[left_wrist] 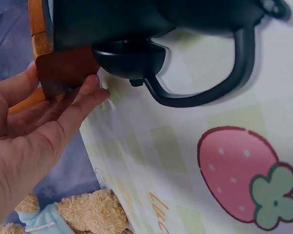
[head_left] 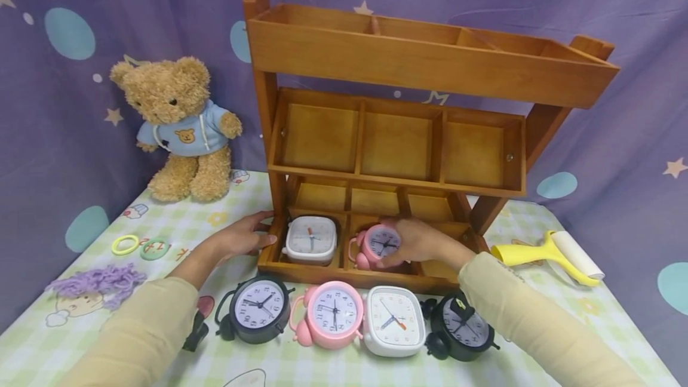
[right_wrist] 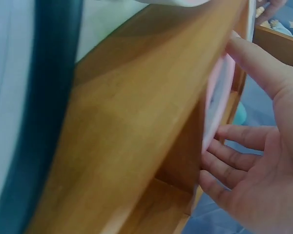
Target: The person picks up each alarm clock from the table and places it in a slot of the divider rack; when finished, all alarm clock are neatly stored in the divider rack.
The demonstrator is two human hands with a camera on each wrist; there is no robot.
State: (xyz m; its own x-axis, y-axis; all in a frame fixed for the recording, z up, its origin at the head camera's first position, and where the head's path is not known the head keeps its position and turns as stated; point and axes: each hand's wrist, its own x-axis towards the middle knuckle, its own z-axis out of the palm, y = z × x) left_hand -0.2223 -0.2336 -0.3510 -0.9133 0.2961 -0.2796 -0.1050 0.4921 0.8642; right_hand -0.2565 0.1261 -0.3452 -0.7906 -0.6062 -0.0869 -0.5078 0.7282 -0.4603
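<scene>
My right hand [head_left: 416,242] holds a pink twin-bell alarm clock [head_left: 383,242] by its rim, inside the middle compartment of the bottom tier of a wooden shelf [head_left: 430,58]. In the right wrist view, the thumb and fingers of that hand [right_wrist: 263,131] span the edge of the pink clock [right_wrist: 219,97]. My left hand [head_left: 244,235] grips the left end of the bottom tier; in the left wrist view, its thumb and fingers [left_wrist: 44,112] lie on either side of the wooden corner [left_wrist: 66,73]. A white square clock [head_left: 312,239] sits in the left compartment.
In front of the shelf stand a black clock [head_left: 257,309], a pink clock [head_left: 334,315], a white clock [head_left: 394,321] and another black clock [head_left: 462,327]. A teddy bear [head_left: 183,130] is at the back left, a yellow lint roller [head_left: 553,255] at right, hair ties [head_left: 125,245] at left.
</scene>
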